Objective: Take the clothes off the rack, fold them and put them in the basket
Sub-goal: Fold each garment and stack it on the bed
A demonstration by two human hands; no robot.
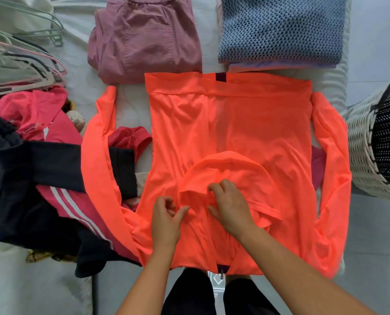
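Currently the orange jacket (230,137) lies spread flat left of the basket (362,142); left hand (165,220) and right hand (231,206) pinch its hood (225,169), fingers curled. Risk: the slippery hood springs open, and the far sleeve snags the unfolded pile (30,178).

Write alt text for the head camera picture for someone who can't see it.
Seen from above, a person's left hand and right hand work the hood of a bright orange jacket spread flat on a white bed. Folded clothes lie beyond it, unfolded clothes and hangers left, a wicker basket right.
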